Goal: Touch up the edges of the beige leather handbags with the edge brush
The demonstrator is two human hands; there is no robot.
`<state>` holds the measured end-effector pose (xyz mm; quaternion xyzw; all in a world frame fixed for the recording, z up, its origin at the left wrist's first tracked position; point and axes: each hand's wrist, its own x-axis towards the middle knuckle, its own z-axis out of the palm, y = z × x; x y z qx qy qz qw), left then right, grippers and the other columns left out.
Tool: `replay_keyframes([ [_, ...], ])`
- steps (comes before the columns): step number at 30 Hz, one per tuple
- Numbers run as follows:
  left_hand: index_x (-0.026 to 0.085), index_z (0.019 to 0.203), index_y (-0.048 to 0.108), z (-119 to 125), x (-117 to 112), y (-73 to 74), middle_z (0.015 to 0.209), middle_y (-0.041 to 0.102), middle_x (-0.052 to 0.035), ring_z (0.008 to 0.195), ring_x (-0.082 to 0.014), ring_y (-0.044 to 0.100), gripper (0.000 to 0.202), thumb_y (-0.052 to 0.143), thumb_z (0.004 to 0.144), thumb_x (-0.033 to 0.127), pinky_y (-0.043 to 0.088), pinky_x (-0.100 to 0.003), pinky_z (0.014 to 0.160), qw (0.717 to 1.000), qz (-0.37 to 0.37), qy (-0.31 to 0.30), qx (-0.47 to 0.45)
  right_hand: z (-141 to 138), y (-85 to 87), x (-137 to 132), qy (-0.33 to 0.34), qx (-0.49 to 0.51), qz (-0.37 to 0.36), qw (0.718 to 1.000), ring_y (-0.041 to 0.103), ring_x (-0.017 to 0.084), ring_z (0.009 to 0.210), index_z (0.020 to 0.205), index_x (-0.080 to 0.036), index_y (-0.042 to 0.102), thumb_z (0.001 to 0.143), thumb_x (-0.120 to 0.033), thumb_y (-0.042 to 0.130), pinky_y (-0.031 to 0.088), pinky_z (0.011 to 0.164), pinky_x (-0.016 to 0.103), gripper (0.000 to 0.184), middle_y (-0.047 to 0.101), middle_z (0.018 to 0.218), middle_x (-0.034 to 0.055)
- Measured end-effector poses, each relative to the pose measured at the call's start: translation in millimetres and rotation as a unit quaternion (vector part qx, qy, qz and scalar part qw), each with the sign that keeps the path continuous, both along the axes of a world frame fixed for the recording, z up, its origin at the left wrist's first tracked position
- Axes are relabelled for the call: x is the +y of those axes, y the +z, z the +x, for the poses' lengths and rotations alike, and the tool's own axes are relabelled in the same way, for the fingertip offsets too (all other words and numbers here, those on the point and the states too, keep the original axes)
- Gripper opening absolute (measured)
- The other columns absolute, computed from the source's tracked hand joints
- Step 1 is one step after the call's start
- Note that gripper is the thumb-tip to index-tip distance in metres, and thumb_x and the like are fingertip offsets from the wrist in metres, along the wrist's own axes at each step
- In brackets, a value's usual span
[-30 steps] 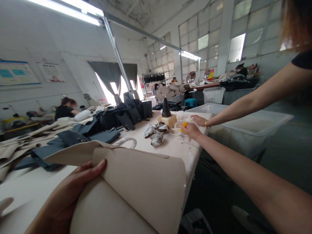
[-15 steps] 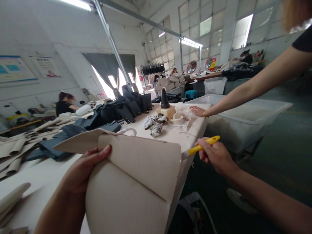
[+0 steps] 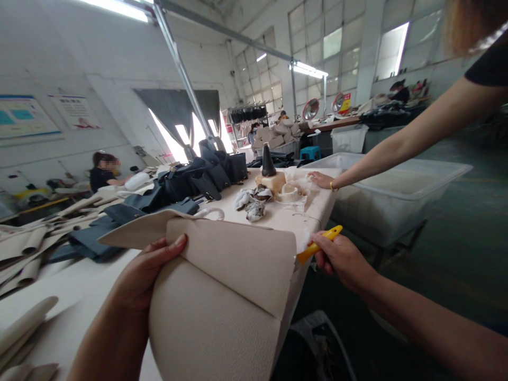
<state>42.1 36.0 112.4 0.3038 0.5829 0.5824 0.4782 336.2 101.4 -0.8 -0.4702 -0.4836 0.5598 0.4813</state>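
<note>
A beige pebbled leather piece [image 3: 222,317], with a folded flap along its top, is held up in front of me. My left hand [image 3: 159,262] pinches its upper left part, thumb on the near face. At the flap's right edge is a brush with a yellow handle [image 3: 321,244], gripped between the thumb and fingers of my right hand [image 3: 341,259]. The bristles are hidden behind the leather edge. Beyond the piece, a pale block-like container with a black cone [image 3: 268,161] on it stands beside crumpled, stained wads [image 3: 254,202] on the table.
Dark blue leather pieces [image 3: 166,196] are heaped on the left of the white table [image 3: 91,296], with rolled beige pieces [image 3: 34,241] farther left. A co-worker's arm [image 3: 397,143] reaches from the right to the table corner. Beside it stands a translucent plastic tub [image 3: 428,182].
My right hand has moved left and slightly down, taking the brush head behind the leather's right edge. The leather and my left hand have shifted slightly right.
</note>
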Motion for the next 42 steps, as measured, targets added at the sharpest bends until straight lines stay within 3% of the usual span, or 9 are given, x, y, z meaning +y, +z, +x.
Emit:
replay_keyframes([
  [8, 0.013, 0.082, 0.070, -4, -2, -1.9, 0.065, 0.073, -0.0072, 0.048, -0.0247, 0.066, 0.039, 0.086, 0.047, 0.020, 0.056, -0.030, 0.043, 0.999, -0.002, -0.025, 0.039, -3, -4.4, 6, -0.003, 0.088, -0.046, 0.995, 0.032, 0.005, 0.029, 0.070, -0.017, 0.054, 0.066, -0.049, 0.058, 0.024, 0.032, 0.016, 0.032, 0.045, 0.036, -0.0062],
  [16, 0.013, 0.088, 0.070, -2, -2, -3.0, 0.062, 0.072, -0.0066, 0.046, -0.0259, 0.066, 0.043, 0.085, 0.048, 0.018, 0.056, -0.031, 0.041, 0.999, 0.008, -0.030, 0.040, 0, -1.9, -1, -0.015, 0.081, 0.036, 0.996, 0.036, 0.006, 0.031, 0.072, -0.017, 0.054, 0.068, -0.055, 0.059, 0.027, 0.034, 0.018, 0.038, 0.050, 0.040, -0.0048],
  [20, 0.013, 0.090, 0.070, -1, -4, -2.2, 0.064, 0.072, -0.0076, 0.046, -0.0274, 0.066, 0.046, 0.086, 0.047, 0.020, 0.056, -0.033, 0.041, 0.999, 0.008, -0.034, 0.041, -2, -2.1, -8, 0.010, 0.026, 0.063, 0.998, 0.040, 0.007, 0.032, 0.076, -0.016, 0.057, 0.074, -0.059, 0.055, 0.028, 0.035, 0.019, 0.043, 0.052, 0.041, -0.0037],
  [27, 0.012, 0.084, 0.068, 0, -4, -0.4, 0.061, 0.072, -0.0064, 0.045, -0.0255, 0.065, 0.039, 0.083, 0.048, 0.015, 0.055, -0.032, 0.040, 0.999, 0.017, -0.035, 0.035, 8, -1.5, -23, -0.026, -0.077, 0.137, 0.987, 0.046, 0.011, 0.035, 0.077, -0.019, 0.058, 0.082, -0.059, 0.048, 0.036, 0.037, 0.021, 0.041, 0.055, 0.044, -0.0021],
  [30, 0.012, 0.084, 0.068, 0, -4, -1.2, 0.062, 0.072, -0.0063, 0.046, -0.0240, 0.065, 0.036, 0.082, 0.052, 0.015, 0.056, -0.030, 0.043, 0.998, 0.030, -0.050, 0.023, 17, 0.4, -47, -0.073, -0.123, 0.228, 0.963, 0.049, 0.011, 0.037, 0.078, -0.021, 0.060, 0.089, -0.050, 0.044, 0.038, 0.038, 0.022, 0.035, 0.056, 0.048, -0.0018],
  [32, 0.011, 0.084, 0.068, 0, -4, -1.7, 0.063, 0.072, -0.0063, 0.046, -0.0225, 0.065, 0.032, 0.080, 0.055, 0.014, 0.055, -0.029, 0.044, 0.997, 0.043, -0.060, 0.014, 21, -1.1, -62, -0.065, -0.163, 0.312, 0.934, 0.051, 0.011, 0.039, 0.081, -0.022, 0.062, 0.092, -0.039, 0.045, 0.039, 0.040, 0.022, 0.026, 0.058, 0.052, -0.0021],
  [37, 0.011, 0.084, 0.067, 0, -4, -3.5, 0.066, 0.072, -0.0062, 0.050, -0.0208, 0.066, 0.021, 0.075, 0.065, 0.015, 0.057, -0.028, 0.050, 0.995, 0.060, -0.081, 0.009, 13, -13.4, -72, 0.027, -0.273, 0.533, 0.800, 0.062, 0.014, 0.054, 0.089, -0.021, 0.063, 0.091, -0.023, 0.049, 0.046, 0.054, 0.024, 0.014, 0.067, 0.065, 0.0024],
  [39, 0.011, 0.085, 0.068, -3, -3, -5.6, 0.066, 0.072, -0.0064, 0.052, -0.0214, 0.066, 0.023, 0.076, 0.063, 0.016, 0.057, -0.029, 0.051, 0.995, 0.067, -0.080, 0.005, 5, -18.2, -66, 0.050, -0.308, 0.557, 0.770, 0.062, 0.015, 0.055, 0.086, -0.019, 0.062, 0.093, -0.024, 0.045, 0.044, 0.055, 0.025, 0.019, 0.067, 0.065, 0.0045],
  [42, 0.011, 0.085, 0.069, -8, -1, -8.8, 0.067, 0.072, -0.0075, 0.052, -0.0229, 0.067, 0.027, 0.077, 0.060, 0.017, 0.057, -0.031, 0.049, 0.994, 0.070, -0.082, 0.003, 0, -21.7, -59, 0.061, -0.342, 0.533, 0.771, 0.058, 0.014, 0.052, 0.083, -0.018, 0.062, 0.095, -0.028, 0.042, 0.041, 0.052, 0.025, 0.026, 0.064, 0.062, 0.0041],
])
